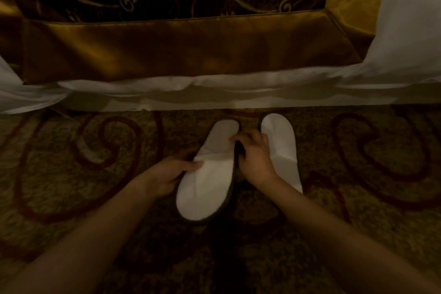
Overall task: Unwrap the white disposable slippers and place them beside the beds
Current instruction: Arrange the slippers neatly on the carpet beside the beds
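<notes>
White slippers (207,174) on carpet (71,174) by bed (167,50), both hands (167,174) gripping one.

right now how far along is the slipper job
Done, as far as the view shows: both slippers are out, with no wrapper visible, and the right slipper lies on the carpet beside the bed. In hand: the left hand and right hand hold the left slipper at its sides, squaring it up. Left: letting go of it.
</notes>
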